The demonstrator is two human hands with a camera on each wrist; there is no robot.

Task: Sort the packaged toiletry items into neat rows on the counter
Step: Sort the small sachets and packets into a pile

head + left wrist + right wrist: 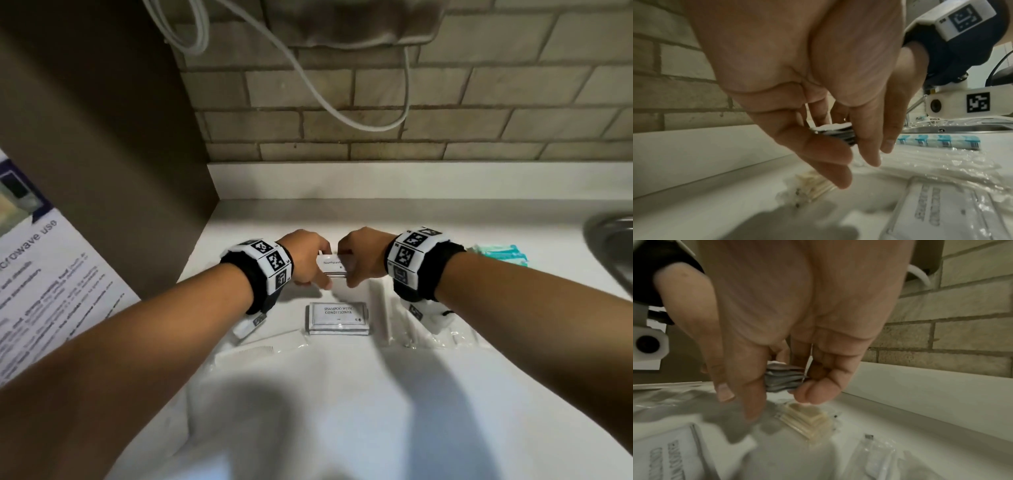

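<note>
Both hands hold one small stack of toothpaste sachets [333, 268] above the white counter [342, 394]. My left hand [310, 262] pinches its left end, my right hand [359, 262] its right end. The left wrist view shows the stack's silvery edges [835, 134] between my fingers, and the right wrist view shows the stack [784, 378] from its other end. A stack of shampoo with conditioner sachets [338, 318] lies flat just in front. Below the hands lies a clear packet of cotton swabs [807, 420]. Clear-wrapped white items [387, 315] lie to the right, a wrapped comb [250, 351] to the left.
Teal and white packets [498, 254] lie at the right near a steel sink [613, 246]. A brick backsplash [411, 113] and a low white ledge [411, 180] close the back. A brown side wall with a notice sheet [44, 284] stands left. White cables [308, 78] hang above.
</note>
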